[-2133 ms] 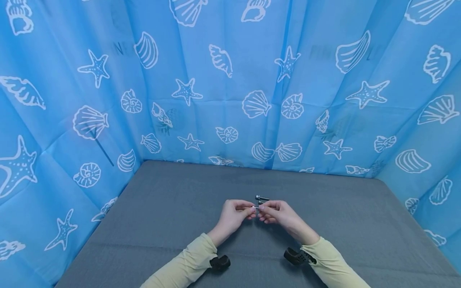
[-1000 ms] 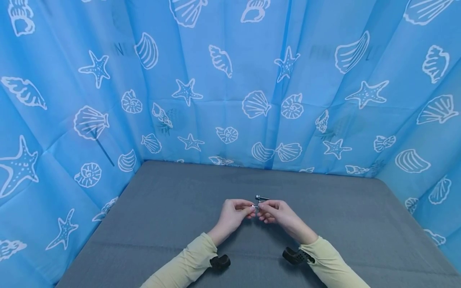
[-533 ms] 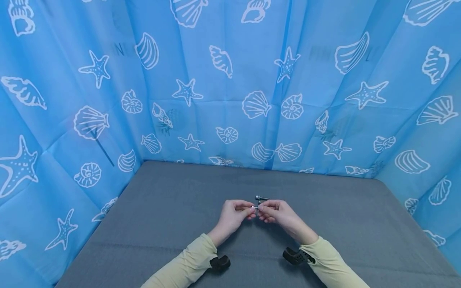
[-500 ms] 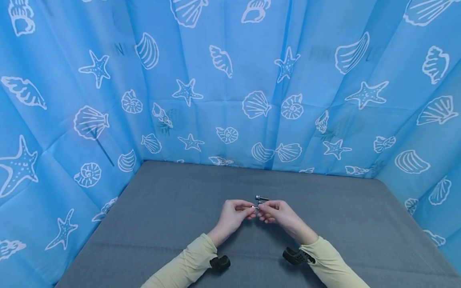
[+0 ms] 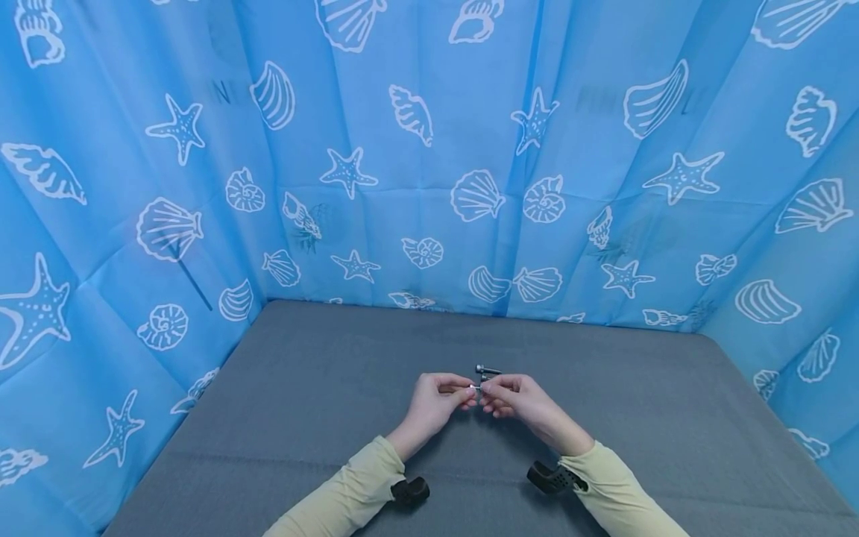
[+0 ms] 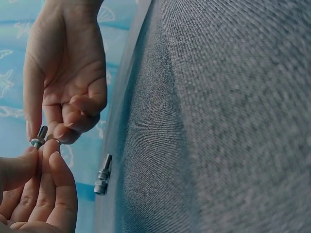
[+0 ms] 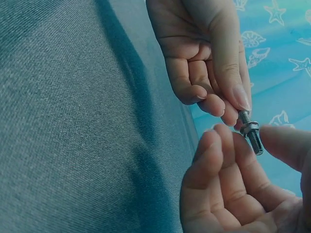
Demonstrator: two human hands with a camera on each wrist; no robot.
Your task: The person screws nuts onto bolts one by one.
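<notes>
Held level above the table is a small metal bolt (image 7: 257,146) with a nut (image 7: 250,128) on its thread. My left hand (image 5: 435,400) pinches one end of the bolt between thumb and forefinger, which hide its head. From the other side, my right hand (image 5: 525,401) has thumb and forefinger about the nut, and the threaded tip sticks out past it. The right hand's other fingers curl loosely below. Just beyond the hands, a second bolt (image 5: 488,369) lies on the table. Another metal piece (image 5: 485,378) beside it is partly hidden by the right fingers.
The table (image 5: 322,358) wears a grey cloth with a crease across its near part. Blue curtains (image 5: 429,149) printed with white shells and starfish hang behind it and along both sides. Dark wrist mounts (image 5: 411,491) hang under both sleeves.
Both hands keep their place over the table, with only slight shifts of the right fingertips at the nut. The loose bolt has not moved.
</notes>
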